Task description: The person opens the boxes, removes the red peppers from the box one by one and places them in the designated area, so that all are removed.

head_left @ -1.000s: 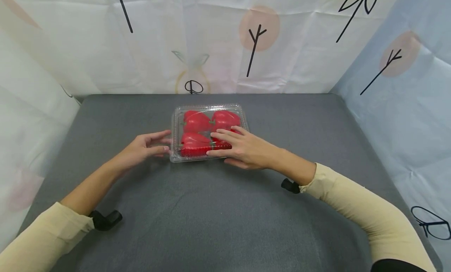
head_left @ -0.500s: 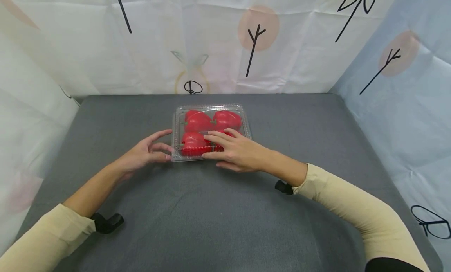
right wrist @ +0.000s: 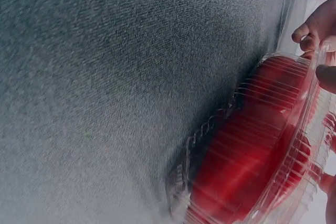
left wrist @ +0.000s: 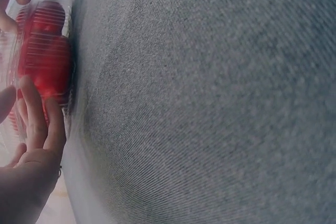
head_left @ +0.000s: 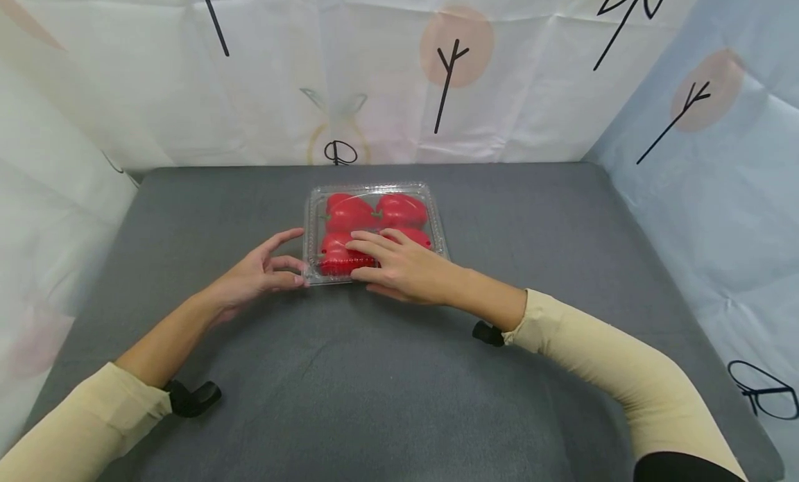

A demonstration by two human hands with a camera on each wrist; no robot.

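A clear plastic clamshell box (head_left: 440,243) lies flat on the table, with several red bell peppers (head_left: 402,209) inside; green stems show on some. My left hand (head_left: 256,274) is at the box's left side, fingers spread and fingertips at its edge. Across the front part of the lid rests my right hand (head_left: 408,268), its fingers extended and pointing left, hiding part of the front peppers. The left wrist view shows the left fingers (left wrist: 37,114) against the ribbed side wall. In the right wrist view, the lid appears to be down on the base.
A grey cloth-covered table (head_left: 387,385) extends around the box. White printed curtains (head_left: 387,73) hang behind and on the left, and a bluish one (head_left: 724,211) on the right. Black wrist mounts (head_left: 193,399) stick out beneath both cuffs.
My right hand has slid left along the front of the lid, uncovering more of the right-hand peppers. My left fingers have spread a little at the edge. The box has barely shifted.
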